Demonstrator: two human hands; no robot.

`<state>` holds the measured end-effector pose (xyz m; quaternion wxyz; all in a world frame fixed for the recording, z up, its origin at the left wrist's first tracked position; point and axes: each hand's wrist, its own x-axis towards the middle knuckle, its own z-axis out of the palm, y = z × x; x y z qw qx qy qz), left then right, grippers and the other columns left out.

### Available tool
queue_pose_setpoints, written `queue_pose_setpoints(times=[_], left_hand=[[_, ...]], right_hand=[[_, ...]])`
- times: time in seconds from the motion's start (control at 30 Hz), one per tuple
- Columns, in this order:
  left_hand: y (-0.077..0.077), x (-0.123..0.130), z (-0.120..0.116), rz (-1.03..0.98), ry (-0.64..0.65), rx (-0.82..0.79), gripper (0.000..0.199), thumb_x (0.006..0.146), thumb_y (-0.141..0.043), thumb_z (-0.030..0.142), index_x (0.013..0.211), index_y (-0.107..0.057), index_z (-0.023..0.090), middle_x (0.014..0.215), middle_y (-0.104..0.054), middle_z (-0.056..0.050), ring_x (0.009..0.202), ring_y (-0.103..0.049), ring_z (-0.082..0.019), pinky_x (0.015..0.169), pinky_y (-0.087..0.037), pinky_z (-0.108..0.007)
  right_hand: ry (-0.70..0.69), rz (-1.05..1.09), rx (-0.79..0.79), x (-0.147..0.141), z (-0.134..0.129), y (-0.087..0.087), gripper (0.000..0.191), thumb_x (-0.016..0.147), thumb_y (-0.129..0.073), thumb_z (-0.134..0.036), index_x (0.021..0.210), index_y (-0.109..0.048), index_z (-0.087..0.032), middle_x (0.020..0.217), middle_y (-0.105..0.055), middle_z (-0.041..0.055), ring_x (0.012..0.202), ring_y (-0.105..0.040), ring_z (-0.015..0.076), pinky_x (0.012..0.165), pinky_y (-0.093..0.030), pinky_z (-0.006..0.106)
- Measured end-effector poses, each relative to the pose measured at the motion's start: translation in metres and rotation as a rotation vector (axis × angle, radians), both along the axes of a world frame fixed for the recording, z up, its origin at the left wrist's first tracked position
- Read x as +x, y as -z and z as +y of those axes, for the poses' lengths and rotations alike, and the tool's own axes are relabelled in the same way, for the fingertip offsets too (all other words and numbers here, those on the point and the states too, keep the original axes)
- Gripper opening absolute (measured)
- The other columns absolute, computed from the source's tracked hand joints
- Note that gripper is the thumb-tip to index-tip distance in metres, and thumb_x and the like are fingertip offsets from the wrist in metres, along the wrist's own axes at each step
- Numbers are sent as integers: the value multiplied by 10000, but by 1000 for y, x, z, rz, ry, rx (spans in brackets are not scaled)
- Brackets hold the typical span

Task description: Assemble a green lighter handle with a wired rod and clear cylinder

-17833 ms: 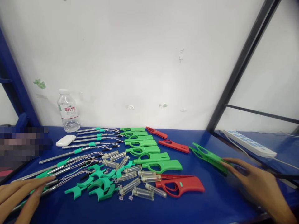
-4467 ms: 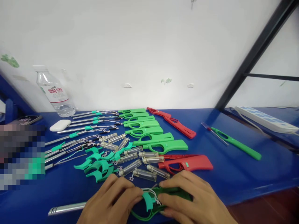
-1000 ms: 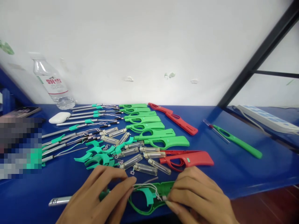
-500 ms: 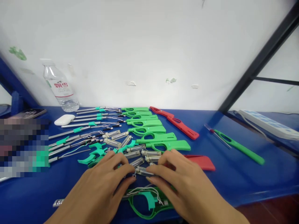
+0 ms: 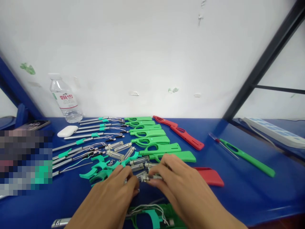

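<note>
My right hand (image 5: 177, 179) pinches a clear plastic lighter fuel tank (image 5: 145, 178) between thumb and fingertips, its valve end towards the left. Close beside that end, my left hand (image 5: 113, 187) has its fingers curled together. A small pale bit shows at their tips, too small to name. Beyond the hands lie several loose clear tanks (image 5: 115, 155) and teal triggers (image 5: 101, 163). Below the hands, partly hidden by them, an open green lighter shell (image 5: 176, 210) holds a teal trigger, white wires and a metal tube (image 5: 60, 222).
Several green lighter shells (image 5: 156, 149) lie in a column, with metal tubes (image 5: 83, 130) and wires to their left. Red shells (image 5: 187, 137) lie behind. A green-handled tool (image 5: 252, 161), a power strip (image 5: 274, 132), a water bottle (image 5: 66, 103) and a white case (image 5: 67, 131) surround them.
The view has tilted up slightly. My right hand has raised the fuel tank a little and levelled it. My left fingers have curled in closer beside its valve end.
</note>
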<state>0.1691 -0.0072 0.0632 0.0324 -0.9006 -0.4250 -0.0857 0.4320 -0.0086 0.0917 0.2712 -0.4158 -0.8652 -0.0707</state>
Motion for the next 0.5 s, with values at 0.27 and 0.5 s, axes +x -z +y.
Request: queue_pose_setpoints(times=[0.27, 0.5], left_hand=[[-40, 47, -4, 331, -126, -248, 653, 899, -525, -72, 1420, -832, 176, 1544, -805, -233, 1431, -796, -476, 923, -787, -554], [-50, 55, 4, 340, -212, -330, 677, 873, -570, -78, 1437, -824, 196, 1517, -822, -207, 1440, -791, -465, 1084, -736, -643]], right_hand=[[36, 270, -86, 11, 4, -57, 216, 1236, -528, -156, 1186, -700, -275, 1156, -803, 37, 846, -815, 179, 696, -582, 290], [14, 383, -121, 29, 1, -87, 121, 1263, -524, -226, 1185, -576, -304, 937, -756, -51, 712, -668, 150, 694, -506, 258]])
